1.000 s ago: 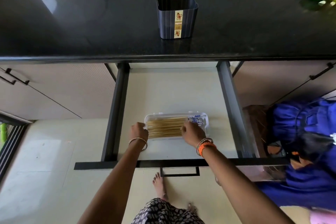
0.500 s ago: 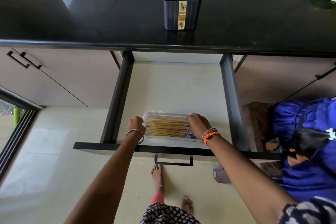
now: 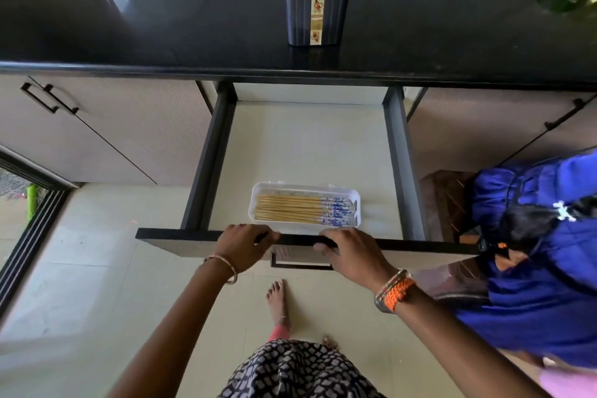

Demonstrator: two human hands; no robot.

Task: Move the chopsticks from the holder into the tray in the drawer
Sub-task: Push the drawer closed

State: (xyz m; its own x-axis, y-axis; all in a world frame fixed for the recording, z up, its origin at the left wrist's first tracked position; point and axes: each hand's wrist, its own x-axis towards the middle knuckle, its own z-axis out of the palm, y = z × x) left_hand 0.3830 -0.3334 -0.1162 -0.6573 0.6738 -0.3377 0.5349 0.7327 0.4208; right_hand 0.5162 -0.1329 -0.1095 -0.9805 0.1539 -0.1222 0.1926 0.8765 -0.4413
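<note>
The holder on the bench carries a label strip. Its print is too small to read. Nothing else bears writing.

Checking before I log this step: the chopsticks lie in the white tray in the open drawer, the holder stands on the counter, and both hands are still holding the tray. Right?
Not quite. In the head view the left hand and right hand grip the drawer's front edge, not the white tray. The chopsticks do lie in it, and the holder stands on the counter.

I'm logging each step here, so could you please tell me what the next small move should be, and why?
Probably push the drawer shut. The chopsticks already lie in the tray, the holder on the counter looks empty, and the left hand and right hand both rest on the drawer's front edge.
</note>
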